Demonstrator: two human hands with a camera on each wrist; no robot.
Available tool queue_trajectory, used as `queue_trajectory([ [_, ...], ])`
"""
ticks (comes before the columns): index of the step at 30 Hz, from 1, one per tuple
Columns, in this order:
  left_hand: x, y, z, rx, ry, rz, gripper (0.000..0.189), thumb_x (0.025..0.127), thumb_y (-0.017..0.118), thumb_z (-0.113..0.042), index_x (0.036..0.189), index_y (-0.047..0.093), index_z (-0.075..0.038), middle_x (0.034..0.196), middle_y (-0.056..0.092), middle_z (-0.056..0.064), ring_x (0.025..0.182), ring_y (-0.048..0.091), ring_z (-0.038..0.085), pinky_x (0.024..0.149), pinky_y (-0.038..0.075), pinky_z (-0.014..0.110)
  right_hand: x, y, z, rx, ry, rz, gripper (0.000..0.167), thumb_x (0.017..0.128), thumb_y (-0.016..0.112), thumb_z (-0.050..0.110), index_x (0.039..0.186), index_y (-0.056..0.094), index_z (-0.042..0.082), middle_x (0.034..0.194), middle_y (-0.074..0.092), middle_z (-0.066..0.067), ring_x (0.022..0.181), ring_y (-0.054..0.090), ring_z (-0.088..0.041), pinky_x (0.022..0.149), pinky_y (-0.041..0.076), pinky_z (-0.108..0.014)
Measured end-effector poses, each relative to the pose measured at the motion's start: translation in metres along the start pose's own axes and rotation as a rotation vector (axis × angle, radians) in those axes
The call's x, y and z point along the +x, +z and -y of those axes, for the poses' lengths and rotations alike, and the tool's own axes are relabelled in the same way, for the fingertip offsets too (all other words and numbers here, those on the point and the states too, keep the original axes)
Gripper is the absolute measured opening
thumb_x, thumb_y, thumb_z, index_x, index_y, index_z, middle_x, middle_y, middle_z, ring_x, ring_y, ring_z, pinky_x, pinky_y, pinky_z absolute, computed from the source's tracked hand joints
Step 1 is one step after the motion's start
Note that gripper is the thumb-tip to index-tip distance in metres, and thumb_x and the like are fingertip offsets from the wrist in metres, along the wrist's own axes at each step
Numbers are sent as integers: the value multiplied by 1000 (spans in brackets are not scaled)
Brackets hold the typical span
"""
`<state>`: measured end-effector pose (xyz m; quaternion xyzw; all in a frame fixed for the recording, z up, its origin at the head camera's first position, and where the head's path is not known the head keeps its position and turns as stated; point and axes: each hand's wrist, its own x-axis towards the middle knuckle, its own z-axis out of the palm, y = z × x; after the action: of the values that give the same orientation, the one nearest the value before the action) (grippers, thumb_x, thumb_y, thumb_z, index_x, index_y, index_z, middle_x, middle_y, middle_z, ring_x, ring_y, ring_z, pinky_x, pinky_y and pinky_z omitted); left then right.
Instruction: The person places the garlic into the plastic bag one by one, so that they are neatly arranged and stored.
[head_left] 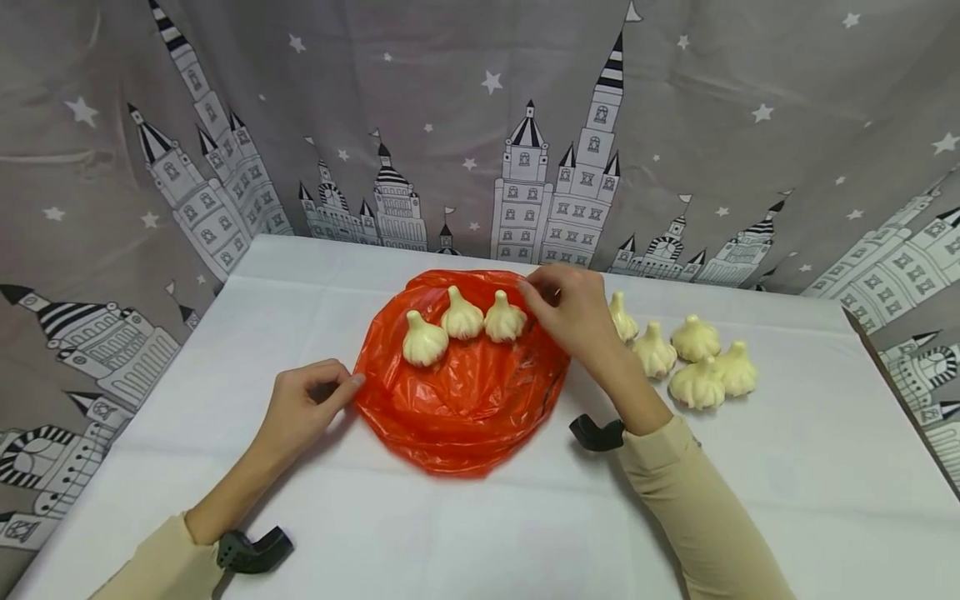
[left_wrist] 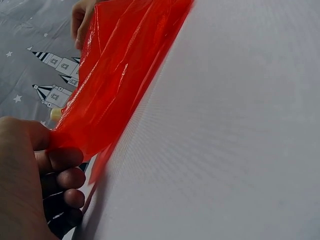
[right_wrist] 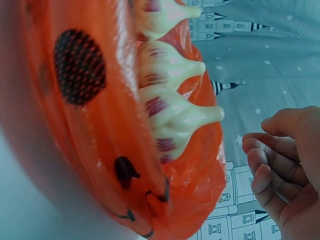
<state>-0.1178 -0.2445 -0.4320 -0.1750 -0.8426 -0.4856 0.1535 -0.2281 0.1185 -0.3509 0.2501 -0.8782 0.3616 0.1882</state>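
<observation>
A red plastic bag (head_left: 465, 408) lies spread on the white cloth, its rim rolled into a rough ring. Three garlic bulbs (head_left: 424, 340) stand inside that ring, stems up. At the bag's left edge my left hand (head_left: 315, 400) pinches the plastic between thumb and forefinger; the left wrist view shows the red film (left_wrist: 107, 85) running up from those fingertips. My right hand (head_left: 573, 312) is at the bag's upper right edge. Seen from the right wrist, this hand (right_wrist: 285, 175) has loosely bent fingers with nothing between them, and a gap separates it from the bag.
Several more garlic bulbs (head_left: 697, 383) stand grouped on the white tablecloth (head_left: 525, 533), right of my right forearm. Behind the table hangs a grey curtain (head_left: 450, 83) printed with castles and stars. Dark prints (right_wrist: 80, 67) mark the bag's side.
</observation>
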Motion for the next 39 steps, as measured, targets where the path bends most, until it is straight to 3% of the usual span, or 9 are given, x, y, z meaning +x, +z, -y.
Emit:
queue_trajectory([
  [7, -2, 3, 1, -19, 11, -3, 30, 92, 73, 7, 76, 70, -18, 71, 63, 0, 66, 53, 8, 60, 44, 21, -9, -14, 1, 10, 58, 13, 17, 99, 74, 24, 98, 81, 8, 87, 78, -4, 70, 65, -16, 66, 55, -31],
  [16, -10, -1, -4, 9, 8, -17, 33, 92, 74, 6, 73, 68, -20, 68, 61, -4, 63, 52, 7, 58, 41, 23, -33, -32, -5, 13, 78, -14, 19, 101, 72, 26, 102, 81, 9, 86, 76, -3, 71, 62, -15, 67, 54, -40],
  [26, -8, 0, -2, -11, -11, -2, 30, 93, 74, 5, 74, 68, -18, 69, 62, -1, 65, 53, 8, 60, 43, 22, -55, -53, -23, -28, 96, -44, 16, 100, 74, 23, 100, 81, 9, 80, 75, -2, 66, 62, -14, 62, 45, -17],
  [39, -7, 1, -5, -10, -15, -12, 31, 93, 74, 4, 75, 69, -20, 70, 63, -1, 66, 54, 9, 61, 44, 21, -81, -87, -38, -115, 78, -95, 7, 95, 78, 12, 99, 79, 7, 83, 76, -3, 67, 60, -9, 64, 49, -22],
])
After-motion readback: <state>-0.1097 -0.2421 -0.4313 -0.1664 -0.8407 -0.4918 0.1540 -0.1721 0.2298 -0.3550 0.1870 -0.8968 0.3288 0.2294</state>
